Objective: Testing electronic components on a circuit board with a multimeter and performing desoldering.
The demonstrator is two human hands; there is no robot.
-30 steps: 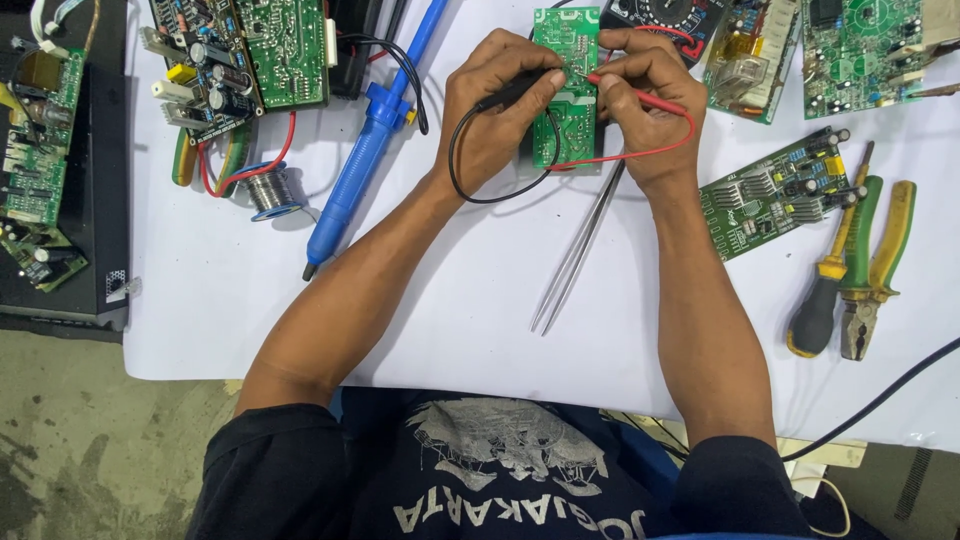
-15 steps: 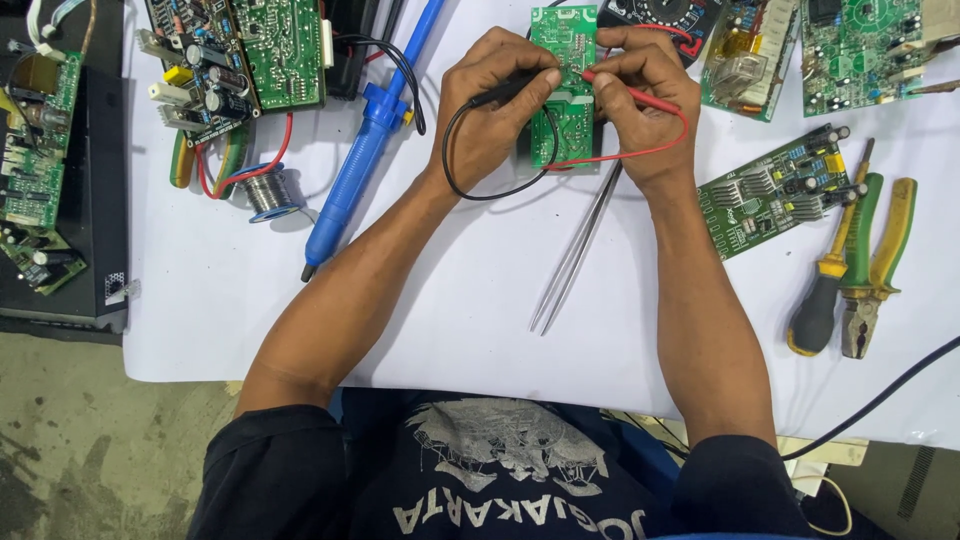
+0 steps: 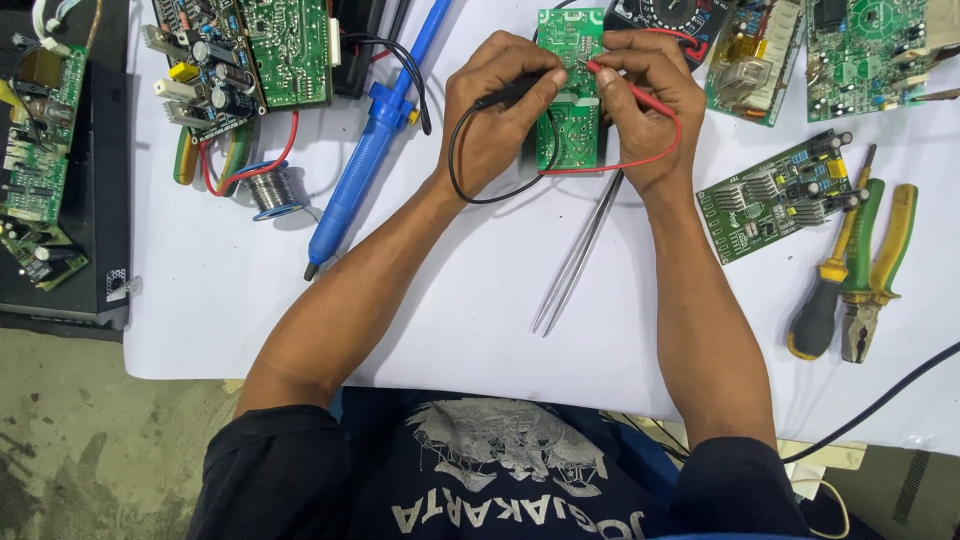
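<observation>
Nearest the camera is the person's dark printed shirt [image 3: 510, 470], with both bare forearms reaching away over the white-covered tabletop [image 3: 450, 330]. Between the forearms a pair of slim metal tweezers [image 3: 578, 255] lies on the white cover, its tips pointing near. On the near right lie a screwdriver with a black and yellow handle [image 3: 825, 295] and a pair of pliers with green and yellow grips [image 3: 872, 270], just beside each other, with a black cable [image 3: 880, 405] running past them off the right edge.

Farther out, the left hand [image 3: 500, 115] has its fingers pinching a black test probe [image 3: 510, 92], whose black lead loops down below the hand. The right hand [image 3: 645, 100] has its fingers pinching a red test probe [image 3: 625, 88], its red lead curving around under the hand. Both probe tips meet on a small green rectangular circuit board [image 3: 570, 110] that lies on the tabletop between the two hands, near the far edge at centre.

To the left of the hands lies a blue plastic desoldering pump [image 3: 375, 140], and beyond it a spool of silver solder wire [image 3: 272, 188]. A green circuit board with black chips [image 3: 775, 195] lies right of the right hand. At the far edge sit a large green board with capacitors [image 3: 250, 50] on the left, a dark meter with a dial [image 3: 665, 15] just behind the hands, and more green boards [image 3: 870, 50] on the far right.
</observation>
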